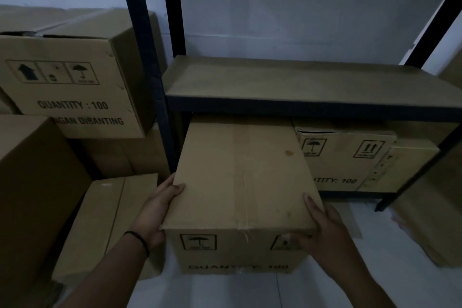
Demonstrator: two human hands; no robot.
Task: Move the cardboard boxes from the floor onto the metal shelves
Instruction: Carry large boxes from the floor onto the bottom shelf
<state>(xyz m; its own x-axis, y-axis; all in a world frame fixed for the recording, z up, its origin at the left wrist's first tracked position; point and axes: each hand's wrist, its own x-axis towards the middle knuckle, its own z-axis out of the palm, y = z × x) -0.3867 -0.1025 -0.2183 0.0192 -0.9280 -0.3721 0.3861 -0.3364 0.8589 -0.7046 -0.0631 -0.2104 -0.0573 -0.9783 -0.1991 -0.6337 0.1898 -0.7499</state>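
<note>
To the left of the box you are holding (240, 182), stacked cartons (70, 87) are standing against the wall, and a smaller carton (107, 220) is lying on the floor just beside your left forearm. Your left hand (160, 210) is gripping the box's left side, thumb hooked over the top edge and the other fingers (178, 187) hidden behind the wall of the box. A dark band is sitting on that wrist.

The box itself is lying partly inside the lower bay of the metal shelf (300, 105), its far end under the upper deck and its near end sticking out over the floor toward you. To the right of it, a printed carton (347, 157) is already sitting in the same bay, touching or nearly touching it.

Your right hand (322, 230) is clamping the near right corner, thumb across the front face and fingers lying along the top edge.

You are probably sliding it home. Watch the far left corner: it is running close to the dark upright (160, 112), and a skewed push could jam it there. The top is also passing just under the deck's rail, so lifting the near end could wedge it. Your right knuckles risk being pinched against the neighbouring carton.
</note>
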